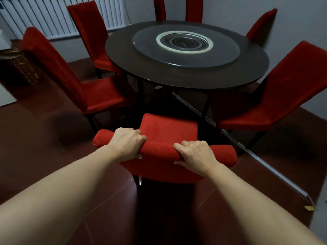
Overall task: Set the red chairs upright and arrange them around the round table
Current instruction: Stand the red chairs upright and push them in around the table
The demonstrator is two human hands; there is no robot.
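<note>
chair back (159, 151), fingers (141, 137) curled over top

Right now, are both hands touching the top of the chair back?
Touching. The head view shows the left hand and right hand each gripping the near chair's top rail, fingers curled over it.

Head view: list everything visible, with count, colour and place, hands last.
red chairs: seven, all upright, ringed around the table; the nearest is held by its backrest top
round table: one, dark brown, centre
glass turntable: one, grey, on the tabletop
radiator: one, white, back wall at left
wicker basket: one, brown, far left on the floor
floor: dark red tiles
yellow scrap: one, on the floor at right
left hand: grips the backrest top, left part
right hand: grips the backrest top, right part
</note>
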